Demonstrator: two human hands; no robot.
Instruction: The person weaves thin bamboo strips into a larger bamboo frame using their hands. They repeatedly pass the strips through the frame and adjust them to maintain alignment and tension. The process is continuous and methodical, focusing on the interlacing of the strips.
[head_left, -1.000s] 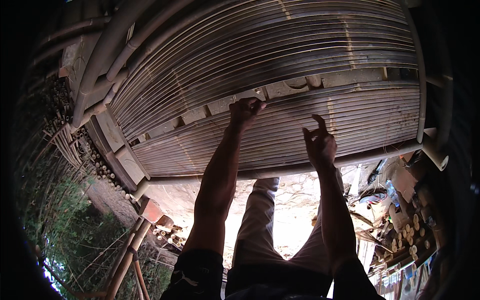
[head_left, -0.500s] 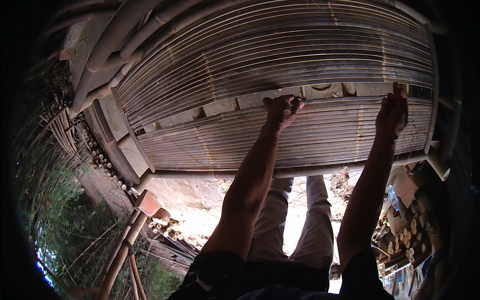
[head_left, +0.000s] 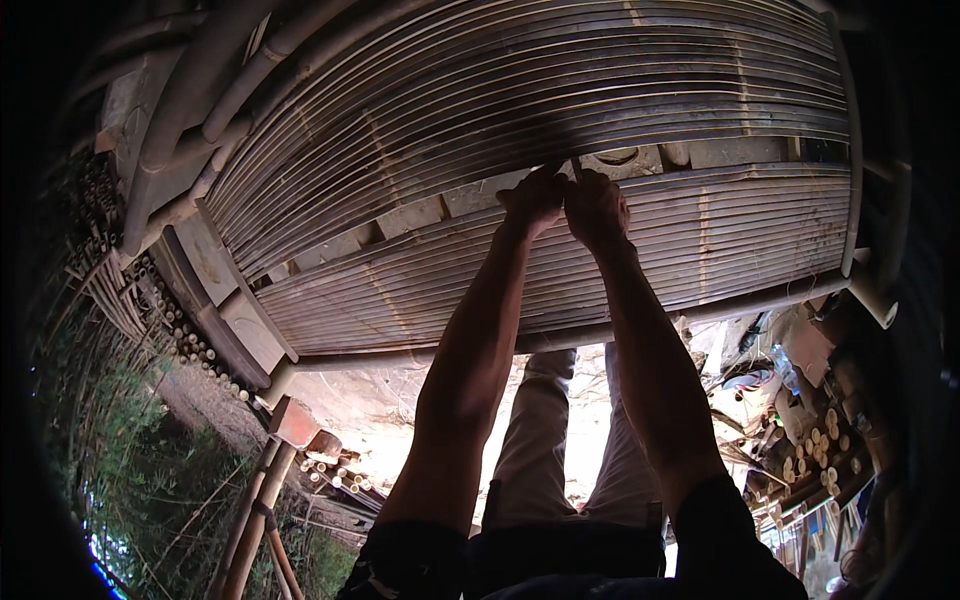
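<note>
Ahead of me is a wide bamboo slat platform point(head_left: 560, 95), its long thin strips split into a far and a near section by an open gap. Over that gap my two hands meet, almost touching. My left hand point(head_left: 536, 203) is closed, fingers bent toward the edge of the far strips. Beside it, my right hand point(head_left: 598, 207) is closed too, with a short dark tip standing up from it; whether that is a finger or a held piece I cannot tell. Shadow hides what either hand pinches. Under them lie the near strips point(head_left: 660, 215).
Thick bamboo poles point(head_left: 165, 140) rise at the far left. A round bamboo rail point(head_left: 400, 358) edges the near side. Cut bamboo pieces point(head_left: 815, 450) are piled at the lower right, by a clear plastic bottle point(head_left: 785, 370). An orange-topped post point(head_left: 295, 422) stands at lower left.
My right hand has moved left along the gap and now sits beside the left hand. The left hand has shifted only slightly. The whole view has drifted a little.
</note>
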